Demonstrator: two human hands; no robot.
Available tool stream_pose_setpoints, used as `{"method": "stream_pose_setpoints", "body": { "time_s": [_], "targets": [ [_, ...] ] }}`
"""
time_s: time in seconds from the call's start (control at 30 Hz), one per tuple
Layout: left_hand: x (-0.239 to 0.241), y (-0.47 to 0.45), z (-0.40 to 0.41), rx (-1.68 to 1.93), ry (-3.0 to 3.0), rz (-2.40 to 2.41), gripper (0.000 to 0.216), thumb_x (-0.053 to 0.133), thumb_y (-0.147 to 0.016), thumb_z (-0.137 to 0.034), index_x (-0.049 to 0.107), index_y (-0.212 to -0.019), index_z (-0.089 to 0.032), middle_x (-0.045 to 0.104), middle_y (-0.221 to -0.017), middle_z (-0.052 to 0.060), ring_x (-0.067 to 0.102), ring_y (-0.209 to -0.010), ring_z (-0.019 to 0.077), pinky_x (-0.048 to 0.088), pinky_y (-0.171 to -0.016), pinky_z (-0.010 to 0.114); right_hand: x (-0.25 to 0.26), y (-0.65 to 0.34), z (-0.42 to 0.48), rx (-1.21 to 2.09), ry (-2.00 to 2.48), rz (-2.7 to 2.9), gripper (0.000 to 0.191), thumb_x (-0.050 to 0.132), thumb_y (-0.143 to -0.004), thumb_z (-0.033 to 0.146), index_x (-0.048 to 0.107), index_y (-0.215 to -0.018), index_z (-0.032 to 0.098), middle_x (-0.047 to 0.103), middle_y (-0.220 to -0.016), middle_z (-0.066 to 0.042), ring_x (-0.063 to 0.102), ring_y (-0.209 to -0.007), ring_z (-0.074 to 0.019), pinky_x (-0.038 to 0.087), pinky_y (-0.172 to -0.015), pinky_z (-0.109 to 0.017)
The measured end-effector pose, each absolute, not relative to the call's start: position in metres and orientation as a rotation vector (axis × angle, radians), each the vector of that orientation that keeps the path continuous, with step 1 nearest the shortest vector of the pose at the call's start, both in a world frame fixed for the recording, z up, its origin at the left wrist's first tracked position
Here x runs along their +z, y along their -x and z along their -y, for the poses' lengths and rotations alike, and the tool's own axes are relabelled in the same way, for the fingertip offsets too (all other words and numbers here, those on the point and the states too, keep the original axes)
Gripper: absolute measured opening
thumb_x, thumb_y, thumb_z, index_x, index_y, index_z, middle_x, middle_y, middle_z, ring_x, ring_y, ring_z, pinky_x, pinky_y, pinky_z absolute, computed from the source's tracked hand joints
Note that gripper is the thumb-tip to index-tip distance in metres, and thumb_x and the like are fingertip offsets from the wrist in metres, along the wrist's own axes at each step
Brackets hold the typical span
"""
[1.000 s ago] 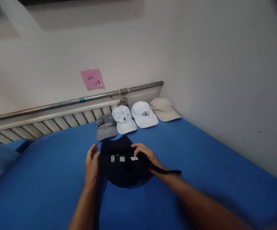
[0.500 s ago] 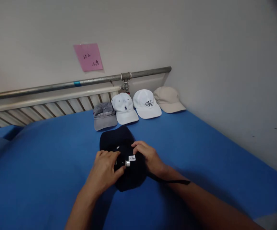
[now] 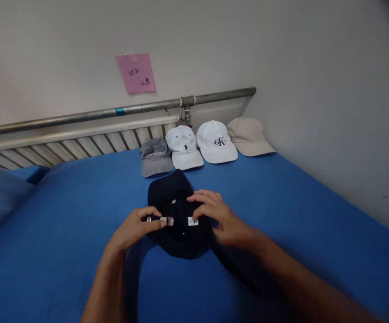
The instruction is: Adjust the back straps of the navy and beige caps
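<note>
A dark navy cap (image 3: 174, 197) lies on the blue bed sheet (image 3: 63, 215) in front of me, its back strap toward me. My left hand (image 3: 133, 226) pinches the strap's small metal buckle (image 3: 167, 220) between thumb and fingers. My right hand (image 3: 216, 215) rests on the cap's right side with curled fingers, holding the fabric by a small white label (image 3: 193, 221). The loose dark strap runs off to the right under my right forearm.
Several caps stand in a row at the back: a grey cap (image 3: 155, 157), a white cap with a small logo (image 3: 184, 152), a white cap with letters (image 3: 216, 147), a beige cap (image 3: 250, 137). A metal rail (image 3: 80, 119) and pink note (image 3: 135, 73) are behind; a wall closes the right.
My left hand has shifted left, drawing the buckle end of the strap out to the cap's left side. The right hand stays on the cap. The view moved slightly right.
</note>
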State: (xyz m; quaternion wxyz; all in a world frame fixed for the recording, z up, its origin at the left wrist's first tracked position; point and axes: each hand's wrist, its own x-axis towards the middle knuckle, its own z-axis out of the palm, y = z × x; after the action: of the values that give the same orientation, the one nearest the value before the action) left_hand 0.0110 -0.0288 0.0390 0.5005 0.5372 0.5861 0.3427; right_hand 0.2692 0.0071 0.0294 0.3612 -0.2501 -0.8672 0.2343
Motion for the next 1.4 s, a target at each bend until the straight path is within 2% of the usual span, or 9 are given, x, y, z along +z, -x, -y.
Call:
{"method": "stream_pose_setpoints", "body": {
  "time_s": [0.07,0.23,0.43,0.6,0.8,0.97,1.07,1.2,1.4],
  "targets": [
    [0.037,-0.009,0.028,0.856,-1.275,-1.414,0.013,0.077,-0.063,-0.031,0.071,-0.065,-0.02,0.064,-0.064,0.0,0.053,-0.063,0.0139,0.04,-0.06,0.023,0.04,-0.268,0.001,0.611,0.466,2.258,0.019,0.058,-0.073,0.011,0.063,-0.086,0.023,0.062,-0.12,-0.007,0.05,-0.119,-0.0248,0.031,-0.103,-0.046],
    [0.033,-0.005,0.026,0.897,-1.209,-1.418,0.011,0.076,-0.065,-0.029,0.074,-0.07,-0.02,0.067,-0.069,0.002,0.056,-0.064,0.0141,0.04,-0.058,0.021,0.057,-0.263,0.019,0.738,0.216,2.248,0.02,0.051,-0.077,0.009,0.058,-0.09,0.022,0.07,-0.092,-0.004,0.064,-0.088,-0.0159,0.041,-0.095,-0.039],
    [0.033,-0.009,0.026,0.891,-1.188,-1.407,0.011,0.076,-0.067,-0.03,0.075,-0.072,-0.02,0.07,-0.073,0.005,0.06,-0.066,0.0155,0.045,-0.063,0.024,0.063,-0.259,0.033,0.829,0.223,2.265,0.022,0.044,-0.08,0.009,0.057,-0.092,0.022,0.067,-0.077,-0.001,0.06,-0.072,-0.0134,0.047,-0.075,-0.03],
    [0.033,-0.01,0.025,0.869,-1.191,-1.425,0.011,0.074,-0.067,-0.028,0.073,-0.071,-0.018,0.069,-0.07,0.004,0.057,-0.062,0.0139,0.043,-0.059,0.023,0.065,-0.261,0.036,1.04,0.461,2.194,0.009,0.054,-0.086,0.018,0.062,-0.089,0.02,0.062,-0.069,0.002,0.055,-0.064,-0.0105,0.044,-0.066,-0.024],
    [0.035,-0.012,0.025,0.82,-1.227,-1.461,0.014,0.072,-0.068,-0.031,0.07,-0.07,-0.018,0.063,-0.065,0.0,0.051,-0.061,0.013,0.037,-0.059,0.024,0.062,-0.261,0.029,1.662,0.461,1.448,0.006,0.055,-0.086,0.021,0.06,-0.087,0.02,0.066,-0.083,-0.002,0.064,-0.076,-0.0151,0.049,-0.073,-0.032],
    [0.039,-0.013,0.026,0.816,-1.258,-1.422,0.013,0.071,-0.07,-0.034,0.07,-0.069,-0.02,0.061,-0.065,0.001,0.047,-0.062,0.0137,0.035,-0.06,0.026,0.064,-0.262,0.009,1.804,0.4,0.83,0.009,0.065,-0.079,0.023,0.058,-0.083,0.02,0.059,-0.07,0.003,0.057,-0.059,-0.0094,0.051,-0.061,-0.028],
    [0.038,-0.012,0.027,0.842,-1.244,-1.377,0.012,0.072,-0.07,-0.034,0.071,-0.071,-0.021,0.061,-0.069,0.0,0.048,-0.065,0.0134,0.035,-0.063,0.026,0.065,-0.267,0.0,1.809,0.512,0.692,0.016,0.069,-0.078,0.029,0.057,-0.082,0.019,0.052,-0.061,0.006,0.046,-0.047,-0.0046,0.044,-0.046,-0.018],
    [0.036,-0.01,0.028,0.91,-1.21,-1.331,0.013,0.073,-0.072,-0.035,0.072,-0.078,-0.023,0.063,-0.075,-0.002,0.051,-0.072,0.0114,0.037,-0.068,0.023,0.06,-0.27,-0.003,1.858,0.654,0.745,0.022,0.071,-0.077,0.032,0.054,-0.083,0.02,0.04,-0.049,0.011,0.022,-0.035,-0.0014,0.022,-0.031,-0.012],
    [0.037,-0.015,0.028,0.882,-1.128,-1.304,0.016,0.074,-0.072,-0.036,0.071,-0.078,-0.021,0.066,-0.073,-0.002,0.053,-0.067,0.0093,0.037,-0.064,0.02,0.046,-0.257,0.001,1.929,0.848,0.945,0.028,0.07,-0.075,0.038,0.05,-0.085,0.022,0.039,-0.044,0.012,0.019,-0.034,-0.002,0.019,-0.03,-0.012]
  ]
}}
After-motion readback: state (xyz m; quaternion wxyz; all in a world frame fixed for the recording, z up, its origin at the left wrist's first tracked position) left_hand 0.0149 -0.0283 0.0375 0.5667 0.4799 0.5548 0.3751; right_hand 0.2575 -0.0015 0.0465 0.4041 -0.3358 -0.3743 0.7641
